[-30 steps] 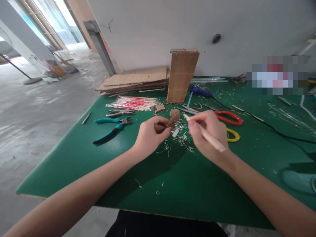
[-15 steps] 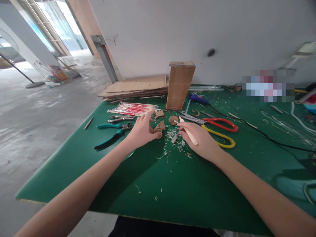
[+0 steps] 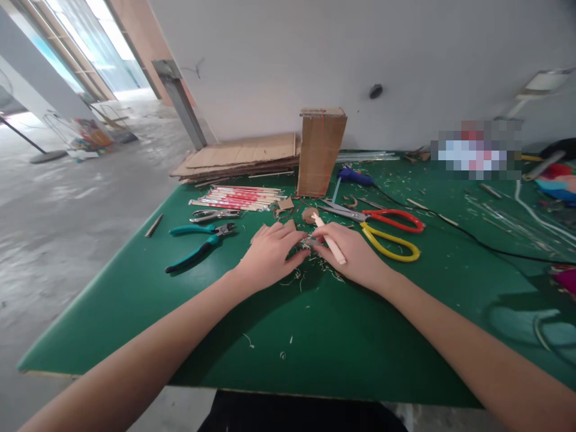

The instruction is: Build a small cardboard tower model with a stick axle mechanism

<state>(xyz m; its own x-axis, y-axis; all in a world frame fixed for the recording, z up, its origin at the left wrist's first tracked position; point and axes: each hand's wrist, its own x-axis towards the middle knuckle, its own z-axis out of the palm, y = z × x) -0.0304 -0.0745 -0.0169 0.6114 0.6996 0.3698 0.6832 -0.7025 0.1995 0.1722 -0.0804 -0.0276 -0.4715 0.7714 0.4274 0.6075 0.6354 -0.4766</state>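
My left hand (image 3: 270,255) rests low on the green table (image 3: 135,288), fingers curled and reaching toward a small grey piece (image 3: 309,242) among the white shavings; whether it grips it I cannot make out. Small cardboard scraps (image 3: 288,226) lie just beyond its fingertips. My right hand (image 3: 355,255) is closed around a pale wooden stick (image 3: 329,240), whose tip points up and left toward a round cardboard piece (image 3: 309,215). Both hands nearly meet over the shavings.
Teal pliers (image 3: 198,240) and a metal tool (image 3: 213,214) lie to the left, red-and-white wrapped chopsticks (image 3: 238,198) behind. An upright cardboard box (image 3: 318,153), flat cardboard sheets (image 3: 243,155), red-and-yellow scissors (image 3: 387,231), a blue glue gun (image 3: 353,176) with black cord.
Both hands came down from mid-air to the table. My left hand has set down the cardboard piece it held and moved right to the shavings. My right hand keeps the stick.
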